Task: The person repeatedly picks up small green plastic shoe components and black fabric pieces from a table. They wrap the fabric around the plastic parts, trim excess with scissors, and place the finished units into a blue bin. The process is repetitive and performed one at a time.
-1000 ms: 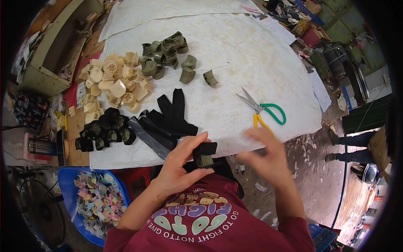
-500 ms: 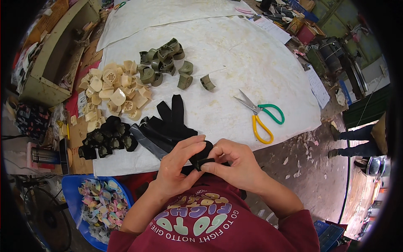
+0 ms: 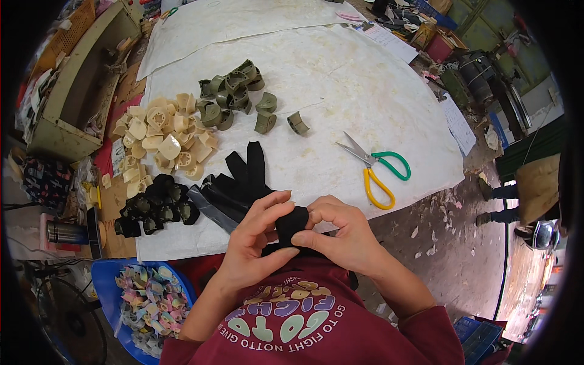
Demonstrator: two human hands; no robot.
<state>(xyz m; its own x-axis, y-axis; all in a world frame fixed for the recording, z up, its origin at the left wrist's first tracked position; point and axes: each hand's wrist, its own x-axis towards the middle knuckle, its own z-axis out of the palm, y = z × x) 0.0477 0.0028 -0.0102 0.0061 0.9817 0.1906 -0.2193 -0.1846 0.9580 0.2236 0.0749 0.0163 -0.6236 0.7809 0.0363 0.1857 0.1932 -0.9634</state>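
Note:
Between my two hands, just in front of my shirt, is a small shoe heel wrapped in black material (image 3: 292, 227). My left hand (image 3: 258, 234) is curled around its left side. The thumb and fingers of my right hand (image 3: 333, 233) pinch its right side. Black strips of material (image 3: 252, 176) fan out on the table just beyond my hands, with a greyish strip (image 3: 210, 208) at their left. Several black-covered heels (image 3: 157, 207) are bunched farther left. Behind them lie a heap of cream plastic heels (image 3: 164, 135) and a cluster of olive-green heels (image 3: 234, 91).
Scissors (image 3: 372, 165) with one green and one yellow handle lie open on the white-covered table (image 3: 365, 91), right of my hands. A blue basin (image 3: 106, 292) of colourful pieces stands at lower left. A metal flask (image 3: 67, 232) is at the left. Another person's legs (image 3: 502, 204) show at right.
The heel has turned in my hands, so a broad, smooth black face now shows where a folded edge showed before. My right thumb now presses on that face.

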